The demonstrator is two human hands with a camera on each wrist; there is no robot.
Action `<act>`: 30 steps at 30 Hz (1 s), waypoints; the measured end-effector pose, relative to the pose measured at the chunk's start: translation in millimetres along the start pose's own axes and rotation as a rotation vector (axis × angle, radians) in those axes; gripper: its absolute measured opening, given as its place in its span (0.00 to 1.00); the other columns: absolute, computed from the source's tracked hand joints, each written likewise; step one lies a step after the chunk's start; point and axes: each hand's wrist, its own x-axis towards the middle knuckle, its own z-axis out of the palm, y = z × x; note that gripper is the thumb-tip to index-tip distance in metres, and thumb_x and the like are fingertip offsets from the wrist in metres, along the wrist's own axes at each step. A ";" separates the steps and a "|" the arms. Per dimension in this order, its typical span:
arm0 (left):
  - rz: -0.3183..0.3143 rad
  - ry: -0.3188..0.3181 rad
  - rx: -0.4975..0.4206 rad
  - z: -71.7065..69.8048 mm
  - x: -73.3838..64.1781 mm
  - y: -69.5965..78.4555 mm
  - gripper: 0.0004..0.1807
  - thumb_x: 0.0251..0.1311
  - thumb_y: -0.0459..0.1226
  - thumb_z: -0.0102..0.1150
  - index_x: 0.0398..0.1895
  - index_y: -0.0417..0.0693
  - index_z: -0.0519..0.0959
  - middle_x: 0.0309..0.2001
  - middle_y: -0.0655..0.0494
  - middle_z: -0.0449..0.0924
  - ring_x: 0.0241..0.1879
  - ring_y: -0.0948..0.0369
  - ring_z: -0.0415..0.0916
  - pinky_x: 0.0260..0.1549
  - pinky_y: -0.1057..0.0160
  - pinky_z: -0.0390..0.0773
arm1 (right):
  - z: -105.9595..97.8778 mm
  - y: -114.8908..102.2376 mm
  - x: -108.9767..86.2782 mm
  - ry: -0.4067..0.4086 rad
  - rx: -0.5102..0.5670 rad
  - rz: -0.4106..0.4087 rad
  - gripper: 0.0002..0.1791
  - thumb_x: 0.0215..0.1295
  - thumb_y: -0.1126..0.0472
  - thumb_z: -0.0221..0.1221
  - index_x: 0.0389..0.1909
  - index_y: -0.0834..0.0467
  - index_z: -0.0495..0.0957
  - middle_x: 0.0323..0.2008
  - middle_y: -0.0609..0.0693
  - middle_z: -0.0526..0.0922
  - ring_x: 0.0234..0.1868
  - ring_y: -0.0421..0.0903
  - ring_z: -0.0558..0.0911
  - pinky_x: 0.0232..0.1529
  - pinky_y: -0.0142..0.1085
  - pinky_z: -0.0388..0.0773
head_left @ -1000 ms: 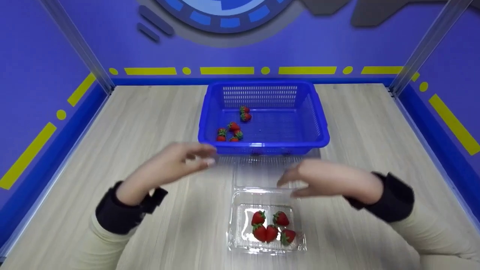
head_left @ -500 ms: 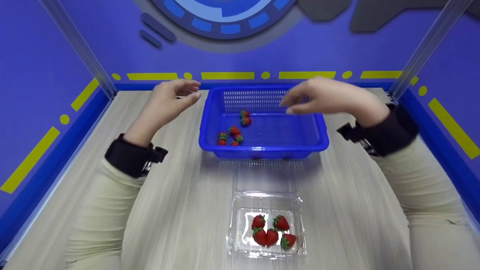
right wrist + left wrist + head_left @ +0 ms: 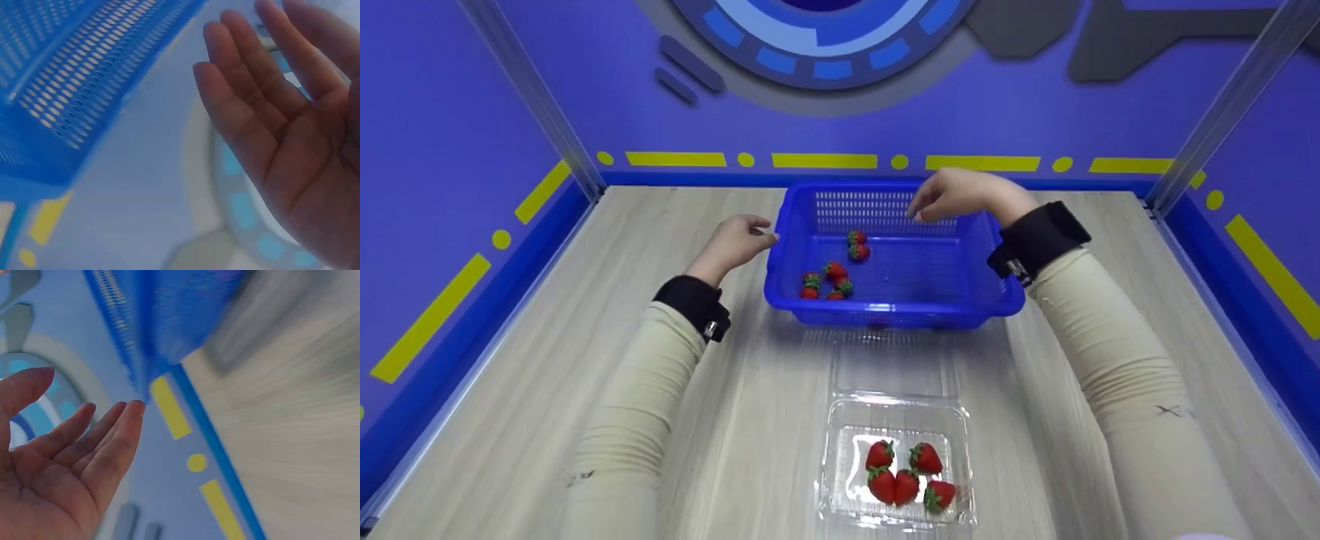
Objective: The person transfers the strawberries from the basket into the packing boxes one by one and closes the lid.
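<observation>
Seen from the head camera, with twelve o'clock toward the back wall (image 3: 1020, 105), the blue basket (image 3: 879, 307) stood on the wooden table (image 3: 720, 450). The left hand (image 3: 731, 244) was at the basket's nine o'clock side, its fingertips right by the rim; whether they touched it could not be told. The left wrist view showed that palm opened out, the fingers nearly straight and the thumb held apart. The right hand (image 3: 960, 193) hung over the basket's one o'clock corner, wrist bent and fingers slanting downward; the right wrist view showed its fingers loosely extended, slightly spread, beside the basket's slotted wall.

Inside the basket, a pair of strawberries (image 3: 859, 253) lay toward ten o'clock, touching, and a small cluster of strawberries (image 3: 835, 270) sat toward eight o'clock, near the front wall. At six o'clock from the basket lay the clear tray (image 3: 831, 450), its clear lid (image 3: 895, 367) folded out flat toward the basket. In the tray were five strawberries (image 3: 907, 487), two of them pressed side by side and one apart at five o'clock.

Each wrist wore a black band (image 3: 690, 306), above a cream sleeve (image 3: 1110, 352). A round blue emblem (image 3: 832, 71) showed at twelve o'clock on the back wall, above a row of yellow dashes (image 3: 825, 160).
</observation>
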 end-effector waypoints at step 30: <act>-0.302 0.020 -0.214 10.8 20.2 -7.9 0.13 0.68 0.33 0.63 0.26 0.38 0.73 0.12 0.59 0.70 0.07 0.68 0.71 0.12 0.72 0.79 | 67.8 38.2 57.5 -0.688 0.026 0.312 0.23 0.71 0.62 0.58 0.64 0.64 0.77 0.64 0.63 0.80 0.64 0.51 0.81 0.71 0.44 0.76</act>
